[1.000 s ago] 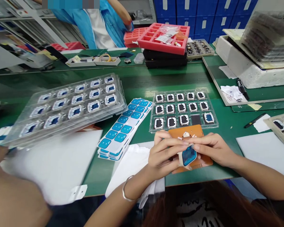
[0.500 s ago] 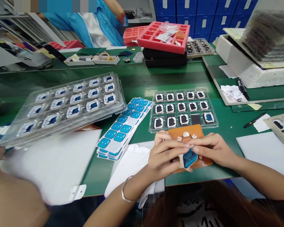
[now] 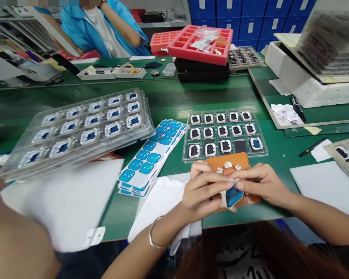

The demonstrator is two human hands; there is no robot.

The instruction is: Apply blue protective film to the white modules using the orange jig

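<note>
Between both hands is a small white frame with a blue face (image 3: pixel 233 196), tilted over an orange plate (image 3: pixel 248 161). My left hand (image 3: pixel 202 190) grips the frame from its left side, fingers bent around it. The thumb and fingers of my right hand (image 3: pixel 258 182) pinch its upper right edge. Just beyond, a clear tray (image 3: pixel 185 153) holds rows of white frames with dark centres; one at its right front has a blue centre (image 3: pixel 256 143). Left of the hands lie fanned sheets of blue stickers (image 3: pixel 154 155).
A stack of clear trays (image 3: pixel 151 128) stands at left, beside a blurred arm (image 3: pixel 20 232). White cloth (image 3: pixel 159 201) lies left of my hands. Red trays (image 3: pixel 200 44) sit at the back, near a person in blue (image 3: pixel 125 23). A pen (image 3: pixel 312 148) is at right.
The person in blue across the table has shifted, with a forearm now raised near the chest. My hands and the white frame have barely moved.
</note>
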